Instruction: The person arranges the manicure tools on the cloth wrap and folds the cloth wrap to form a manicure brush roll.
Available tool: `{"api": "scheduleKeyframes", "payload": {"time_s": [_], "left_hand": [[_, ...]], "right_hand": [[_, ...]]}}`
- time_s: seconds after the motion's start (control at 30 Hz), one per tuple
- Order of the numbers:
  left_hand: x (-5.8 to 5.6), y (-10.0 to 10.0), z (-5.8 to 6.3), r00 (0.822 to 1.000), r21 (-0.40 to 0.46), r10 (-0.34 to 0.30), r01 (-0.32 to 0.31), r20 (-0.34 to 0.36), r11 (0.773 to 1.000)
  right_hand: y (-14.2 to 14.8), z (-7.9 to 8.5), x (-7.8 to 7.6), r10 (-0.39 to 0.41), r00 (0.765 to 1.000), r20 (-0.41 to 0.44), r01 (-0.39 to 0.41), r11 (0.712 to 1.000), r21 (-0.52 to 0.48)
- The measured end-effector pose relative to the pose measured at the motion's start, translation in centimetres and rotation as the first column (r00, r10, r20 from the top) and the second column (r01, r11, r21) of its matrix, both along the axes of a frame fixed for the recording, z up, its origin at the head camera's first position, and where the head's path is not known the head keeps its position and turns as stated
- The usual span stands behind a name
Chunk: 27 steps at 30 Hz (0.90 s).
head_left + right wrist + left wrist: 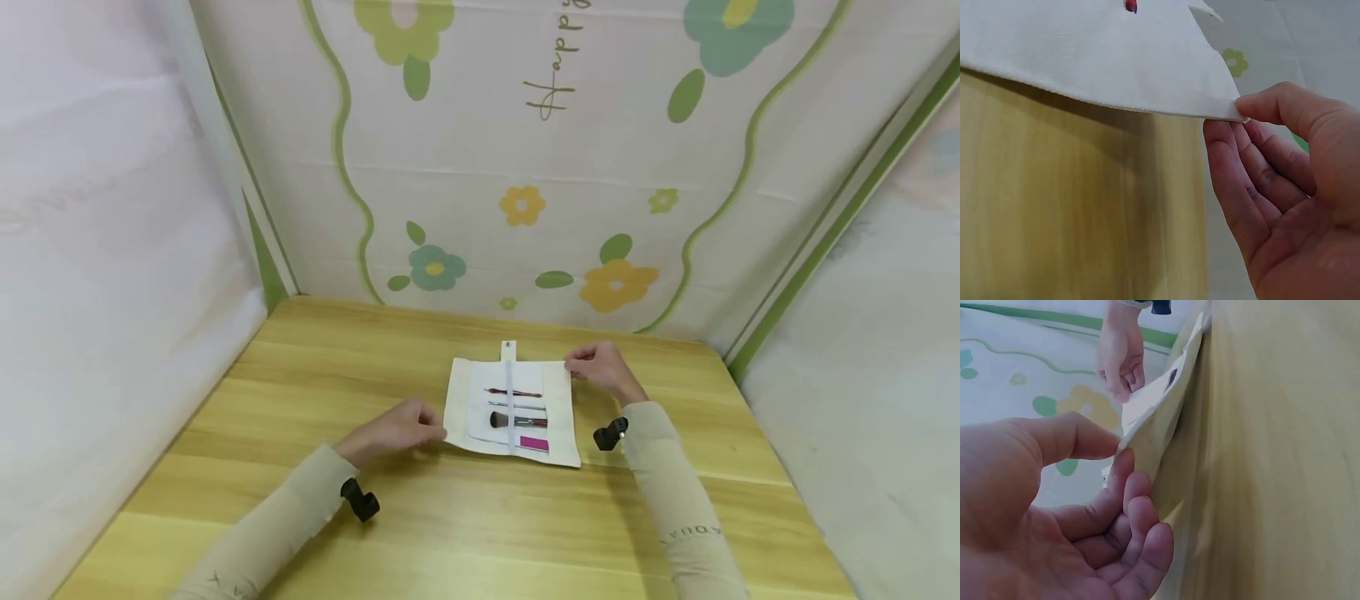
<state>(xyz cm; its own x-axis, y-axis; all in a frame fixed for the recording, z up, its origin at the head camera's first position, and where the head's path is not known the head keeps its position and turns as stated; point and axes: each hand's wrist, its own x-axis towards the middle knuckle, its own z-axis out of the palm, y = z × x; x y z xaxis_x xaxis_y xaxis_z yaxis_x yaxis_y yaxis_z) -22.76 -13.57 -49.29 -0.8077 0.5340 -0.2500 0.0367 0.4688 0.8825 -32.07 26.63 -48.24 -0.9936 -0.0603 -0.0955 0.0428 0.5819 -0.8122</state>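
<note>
A white fabric brush roll (558, 408) is spread flat and unfolded, its snap tab (508, 350) pointing to the far side. My left hand (401, 429) pinches its near left corner between thumb and forefinger, and the left wrist view shows that edge raised off the wood. At the far right corner, my right hand (600, 367) pinches the cloth, thumb on top and fingers beneath. Under a pale strap (512, 408) lie a makeup brush (498, 420) with dark bristles, a thin reddish-brown tool (513, 392), a slim silvery tool (517, 406) and a magenta piece (534, 443).
The wood-grain table (450, 525) extends around the roll. Behind it hangs a white curtain (465, 158) printed with flowers, and pale fabric walls (112, 250) close off both sides. A small black device (360, 500) is strapped to each wrist.
</note>
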Motion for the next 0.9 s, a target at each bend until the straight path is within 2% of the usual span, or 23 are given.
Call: {"api": "scheduleKeyframes", "payload": {"time_s": [0.2, 0.4, 0.47, 0.57, 0.63, 0.67, 0.7, 0.77, 0.83, 0.9], "left_hand": [[0.1, -0.2, -0.7, 0.999, -0.04, 0.006, -0.008, -0.05, 0.999], [0.2, -0.4, -0.8, 0.995, -0.053, 0.037, -0.042, -0.096, 0.998], [0.2, -0.5, -0.7, 0.993, -0.07, 0.038, -0.047, -0.115, 0.996], [0.6, -0.7, -0.3, 0.984, -0.106, 0.001, -0.02, -0.18, 0.994], [0.8, -0.9, 0.0, 0.963, -0.133, -0.046, 0.011, -0.265, 0.991], [1.0, -1.1, 0.1, 0.946, -0.153, -0.073, 0.025, -0.317, 0.988], [1.2, -1.2, 0.3, 0.921, -0.177, -0.101, 0.036, -0.376, 0.983], [1.5, -1.4, 0.6, 0.854, -0.233, -0.164, 0.052, -0.494, 0.971], [1.7, -1.6, 0.8, 0.763, -0.302, -0.237, 0.057, -0.601, 0.952], [1.7, -1.7, 0.9, 0.655, -0.364, -0.307, 0.051, -0.691, 0.93]], "right_hand": [[-0.4, -1.1, -0.1, -0.01, 1.0, -0.018, 0.011, 0.998, 0.061], [-0.6, -1.0, 0.0, -0.002, 0.999, -0.032, 0.005, 0.996, 0.091], [-0.3, -0.9, 0.1, 0.026, 0.998, -0.057, -0.017, 0.989, 0.146], [0.3, -0.7, 0.8, 0.095, 0.99, -0.107, -0.067, 0.968, 0.243], [0.8, -0.5, 1.8, 0.15, 0.979, -0.137, -0.105, 0.951, 0.289], [1.0, -0.3, 2.4, 0.184, 0.971, -0.151, -0.131, 0.943, 0.308], [1.1, 0.0, 3.1, 0.215, 0.963, -0.164, -0.152, 0.932, 0.328], [1.3, 0.4, 4.7, 0.296, 0.934, -0.201, -0.203, 0.901, 0.383], [1.4, 1.0, 6.5, 0.393, 0.885, -0.248, -0.249, 0.852, 0.46], [1.4, 1.3, 8.3, 0.514, 0.801, -0.307, -0.278, 0.773, 0.57]]}}
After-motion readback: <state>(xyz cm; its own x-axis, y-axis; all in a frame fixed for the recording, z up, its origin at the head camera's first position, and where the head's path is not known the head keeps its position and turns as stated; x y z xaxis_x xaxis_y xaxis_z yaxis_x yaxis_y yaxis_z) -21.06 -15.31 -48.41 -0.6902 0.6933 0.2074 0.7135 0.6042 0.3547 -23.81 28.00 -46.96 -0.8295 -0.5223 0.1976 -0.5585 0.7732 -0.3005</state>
